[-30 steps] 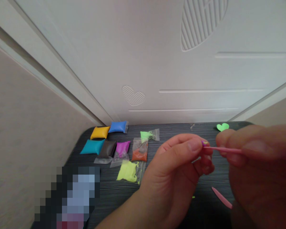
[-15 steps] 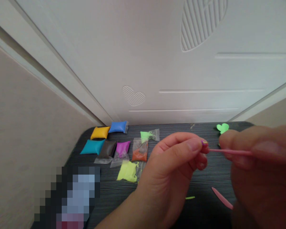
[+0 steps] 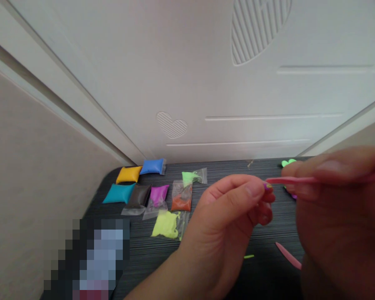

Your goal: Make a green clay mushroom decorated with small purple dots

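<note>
Pinching small purple-yellow clay piece, left hand; right hand grips pink tool, tip near clay.

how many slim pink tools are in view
2. One slim pink tool is in the right hand, its tip by the left hand; the other, a flat pink tool, lies lower right on the dark streaked tabletop. More may be hidden behind the hands.
</note>
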Available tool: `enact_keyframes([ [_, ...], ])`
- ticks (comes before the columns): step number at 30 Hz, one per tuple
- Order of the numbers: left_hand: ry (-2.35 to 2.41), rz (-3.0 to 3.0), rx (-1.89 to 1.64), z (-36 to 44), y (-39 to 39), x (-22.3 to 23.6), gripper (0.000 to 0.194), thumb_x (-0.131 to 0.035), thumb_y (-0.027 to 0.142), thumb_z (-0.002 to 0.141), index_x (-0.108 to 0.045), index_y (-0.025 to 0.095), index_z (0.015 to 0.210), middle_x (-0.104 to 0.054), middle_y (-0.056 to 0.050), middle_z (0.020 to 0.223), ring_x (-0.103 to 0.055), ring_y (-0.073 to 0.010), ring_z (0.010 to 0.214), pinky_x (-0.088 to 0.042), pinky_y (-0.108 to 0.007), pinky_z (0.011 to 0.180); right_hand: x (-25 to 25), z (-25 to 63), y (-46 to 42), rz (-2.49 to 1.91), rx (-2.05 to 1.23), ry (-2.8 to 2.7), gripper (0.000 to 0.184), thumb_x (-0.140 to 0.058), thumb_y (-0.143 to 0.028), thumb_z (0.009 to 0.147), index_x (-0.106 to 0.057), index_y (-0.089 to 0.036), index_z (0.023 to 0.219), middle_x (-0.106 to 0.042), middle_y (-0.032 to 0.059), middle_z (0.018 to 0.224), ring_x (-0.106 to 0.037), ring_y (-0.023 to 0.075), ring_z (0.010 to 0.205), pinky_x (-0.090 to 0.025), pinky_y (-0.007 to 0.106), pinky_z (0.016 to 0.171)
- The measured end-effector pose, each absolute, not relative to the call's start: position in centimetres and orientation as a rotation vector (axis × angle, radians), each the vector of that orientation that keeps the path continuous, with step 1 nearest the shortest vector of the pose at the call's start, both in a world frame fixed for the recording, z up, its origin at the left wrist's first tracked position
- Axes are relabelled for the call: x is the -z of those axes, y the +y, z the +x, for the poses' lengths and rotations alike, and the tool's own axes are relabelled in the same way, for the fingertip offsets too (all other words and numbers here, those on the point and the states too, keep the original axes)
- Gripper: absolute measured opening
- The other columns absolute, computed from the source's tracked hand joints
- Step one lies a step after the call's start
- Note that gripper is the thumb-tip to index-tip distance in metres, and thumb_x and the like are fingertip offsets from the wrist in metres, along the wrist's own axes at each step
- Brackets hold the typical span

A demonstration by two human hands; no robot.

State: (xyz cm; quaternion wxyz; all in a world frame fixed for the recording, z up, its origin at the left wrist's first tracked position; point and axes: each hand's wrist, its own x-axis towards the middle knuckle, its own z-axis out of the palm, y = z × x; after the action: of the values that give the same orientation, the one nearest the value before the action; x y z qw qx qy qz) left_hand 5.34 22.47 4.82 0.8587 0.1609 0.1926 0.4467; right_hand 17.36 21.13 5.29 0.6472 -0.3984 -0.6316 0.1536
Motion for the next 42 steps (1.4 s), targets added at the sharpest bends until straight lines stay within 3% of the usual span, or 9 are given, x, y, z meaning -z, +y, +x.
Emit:
enact_keyframes([
  [3,0.404,0.319,-0.949,5.4,22.5,-4.8,0.011,-0.057,0.023,0.074,-0.062,0.014,0.069,-0.056,-0.002,0.07,-0.049,-0.0107,0.069,-0.039,-0.025,0.067,-6.3,16.1,21.2,-0.888,-0.432,-1.204,0.019,-0.054,-0.039,0.076,-0.052,-0.038,0.095,-0.057,-0.0005,0.077,-0.053,0.0181,0.066,-0.047,0.036,0.055],
  [11,0.433,0.297,-0.995,5.7,22.6,-4.6,0.01,-0.055,0.022,0.075,-0.06,0.015,0.07,-0.054,-0.001,0.07,-0.048,-0.0098,0.065,-0.04,-0.026,0.065,-7.0,14.5,21.4,-0.934,-0.441,-1.088,0.012,-0.056,-0.034,0.075,-0.053,-0.031,0.087,-0.057,0.001,0.071,-0.054,0.0179,0.06,-0.046,0.036,0.049],
  [19,0.48,0.294,-1.058,6.0,22.7,-4.2,0.011,-0.052,0.024,0.078,-0.058,0.015,0.075,-0.052,-0.001,0.077,-0.048,-0.0089,0.067,-0.039,-0.025,0.065,-7.0,13.9,21.7,-0.998,-0.409,-1.129,0.013,-0.053,-0.031,0.078,-0.053,-0.027,0.09,-0.058,0.0023,0.071,-0.055,0.0158,0.058,-0.046,0.032,0.05],
  [33,0.577,0.307,-1.163,6.4,22.9,-4.0,0.013,-0.055,0.027,0.076,-0.06,0.015,0.078,-0.057,-0.002,0.079,-0.049,-0.0087,0.068,-0.038,-0.023,0.064,-6.3,15.1,22.0,-0.813,-0.528,-1.247,0.013,-0.048,-0.022,0.082,-0.053,-0.028,0.092,-0.059,0.0006,0.081,-0.058,0.0164,0.073,-0.051,0.03,0.054],
  [42,0.578,0.345,-1.234,6.5,23.1,-3.8,0.013,-0.053,0.025,0.078,-0.06,0.015,0.078,-0.059,-0.003,0.083,-0.052,-0.0108,0.079,-0.036,-0.02,0.06,-6.2,14.8,22.2,-0.821,-0.511,-1.281,0.016,-0.046,-0.019,0.082,-0.054,-0.026,0.095,-0.06,0.0024,0.085,-0.06,0.0161,0.073,-0.052,0.03,0.055],
])
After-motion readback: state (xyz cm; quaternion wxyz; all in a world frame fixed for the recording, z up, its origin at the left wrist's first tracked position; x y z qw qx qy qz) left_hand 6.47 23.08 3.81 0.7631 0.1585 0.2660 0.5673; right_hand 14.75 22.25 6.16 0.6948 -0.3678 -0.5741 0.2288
